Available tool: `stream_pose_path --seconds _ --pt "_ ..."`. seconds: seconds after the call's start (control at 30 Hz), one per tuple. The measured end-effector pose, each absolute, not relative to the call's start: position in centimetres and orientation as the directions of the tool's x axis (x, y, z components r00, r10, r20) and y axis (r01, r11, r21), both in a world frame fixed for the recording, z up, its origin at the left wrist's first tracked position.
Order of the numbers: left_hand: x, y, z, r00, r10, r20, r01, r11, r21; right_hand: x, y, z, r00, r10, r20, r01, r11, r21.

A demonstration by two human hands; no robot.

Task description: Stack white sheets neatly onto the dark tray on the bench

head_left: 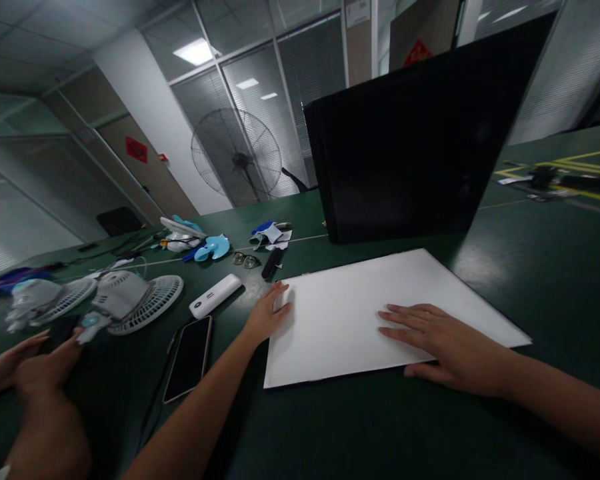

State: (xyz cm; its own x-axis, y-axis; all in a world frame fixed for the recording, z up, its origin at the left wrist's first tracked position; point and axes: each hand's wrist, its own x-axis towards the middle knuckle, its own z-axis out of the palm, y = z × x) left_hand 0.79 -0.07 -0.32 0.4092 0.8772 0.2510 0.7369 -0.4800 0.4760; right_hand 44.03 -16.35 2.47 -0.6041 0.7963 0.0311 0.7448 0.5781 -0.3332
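A flat white board or large sheet (340,320) with a thin dark edge lies on the green table in front of me. My left hand (267,315) rests on its left edge, thumb and fingers apart on the white surface. Near the front edge, my right hand (435,343) lies flat with its fingers stretched out over the board and its thumb by the edge. Neither hand grips anything. Just left of my left forearm lies a smartphone (189,360) with a dark screen.
A black monitor (420,140) stands behind the board. To the left are a white power bank (216,296), glasses (246,260), a black object (272,263) and a small white fan (150,303). Another person's hands (45,360) hold a dark phone at far left.
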Motion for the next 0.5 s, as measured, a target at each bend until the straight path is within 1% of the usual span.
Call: stream_pose_path --seconds 0.17,0.3,0.43,0.5 --pt "0.73 -0.12 -0.35 0.418 0.874 0.248 0.746 -0.486 0.455 43.87 -16.33 2.97 -0.609 0.792 -0.045 0.758 0.563 -0.329" --pt "0.84 -0.25 -0.27 0.436 0.875 0.211 0.764 -0.484 0.426 43.85 -16.28 3.12 -0.599 0.8 -0.013 0.751 0.556 -0.356" --pt "0.95 -0.31 -0.21 0.446 0.872 0.202 0.775 -0.489 0.401 44.0 -16.25 2.72 -0.604 0.797 -0.013 0.753 0.565 -0.336" --pt "1.05 -0.36 -0.17 0.443 0.876 0.191 0.782 -0.482 0.396 44.07 -16.23 2.54 -0.603 0.798 0.013 0.747 0.57 -0.342"
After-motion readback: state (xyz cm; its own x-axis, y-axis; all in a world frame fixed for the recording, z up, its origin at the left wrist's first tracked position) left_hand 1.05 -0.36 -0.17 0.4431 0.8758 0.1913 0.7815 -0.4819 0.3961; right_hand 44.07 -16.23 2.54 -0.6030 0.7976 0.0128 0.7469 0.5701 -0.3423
